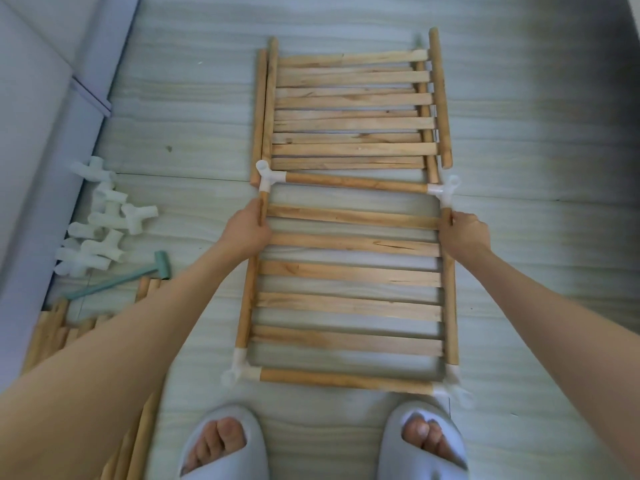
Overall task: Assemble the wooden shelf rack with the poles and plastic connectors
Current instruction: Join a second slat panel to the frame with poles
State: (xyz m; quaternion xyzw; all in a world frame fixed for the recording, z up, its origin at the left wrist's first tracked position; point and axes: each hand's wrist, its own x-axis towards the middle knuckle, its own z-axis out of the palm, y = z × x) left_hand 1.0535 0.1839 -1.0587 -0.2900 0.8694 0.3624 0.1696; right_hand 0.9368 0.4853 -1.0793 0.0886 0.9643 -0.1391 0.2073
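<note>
Head view: hands (246, 227) on shelf frame (349, 271)

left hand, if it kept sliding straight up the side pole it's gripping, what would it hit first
Most likely the white plastic connector at the frame's far left corner; the left hand holds the side pole just below it, with nothing between.

- Slatted shelf (349, 271) is lying flat on the floor, white connectors (268, 174) capping its four corners.
- Spare connectors (100, 220) are lying heaped at left.
- Spare poles (52, 334) are lying bundled below them.
</note>
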